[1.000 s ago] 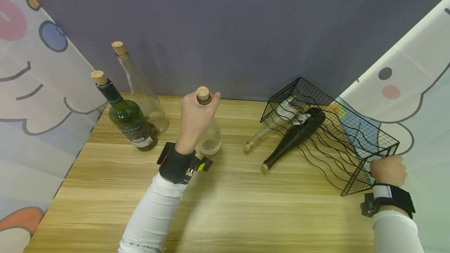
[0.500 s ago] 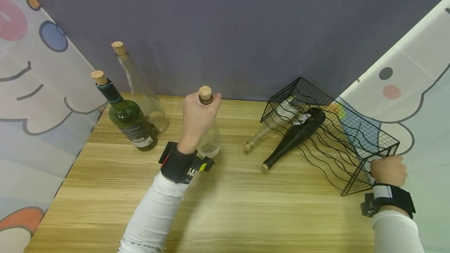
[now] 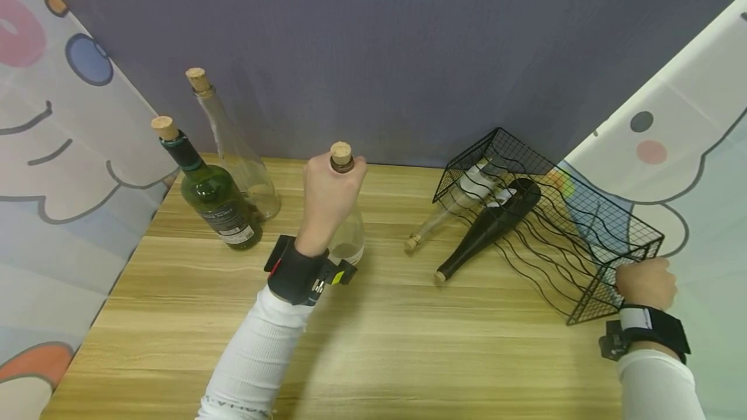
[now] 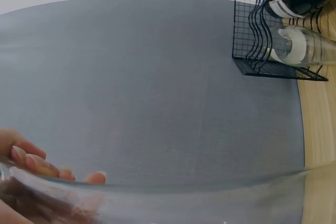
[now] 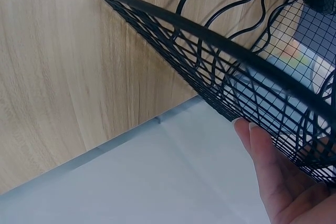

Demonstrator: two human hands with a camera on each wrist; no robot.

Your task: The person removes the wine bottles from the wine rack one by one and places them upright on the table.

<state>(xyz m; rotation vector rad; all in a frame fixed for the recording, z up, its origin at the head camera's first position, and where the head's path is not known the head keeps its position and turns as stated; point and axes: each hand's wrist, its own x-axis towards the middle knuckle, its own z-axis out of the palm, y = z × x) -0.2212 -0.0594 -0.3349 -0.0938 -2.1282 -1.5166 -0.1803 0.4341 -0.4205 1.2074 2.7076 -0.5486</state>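
My left hand (image 3: 331, 194) grips the neck of a clear glass bottle (image 3: 349, 238), whose cork (image 3: 341, 150) shows above the thumb and fingers. In the left wrist view the bottle's side (image 4: 210, 205) runs along the bottom, fingertips curled round it. On the right, my right hand (image 3: 646, 282) holds the near end of a black wire wine rack (image 3: 618, 251). The right wrist view shows fingers (image 5: 265, 163) against the outside of its mesh end panel. Inside the rack lie a dark corked bottle (image 3: 490, 229) and a clear corked bottle (image 3: 449, 206), necks pointing toward the front left.
At the left stand a green corked wine bottle (image 3: 218, 199) and, just behind it, a tall clear corked bottle (image 3: 239, 154). A grey wall panel (image 3: 373, 57) closes off the back of the wooden table (image 3: 408, 355). Cartoon-print sheets (image 3: 70, 167) flank both sides.
The left hand and the bottle's neck have shifted slightly right, while the bottle's base has moved a little left. The right hand and the rack have stayed put.
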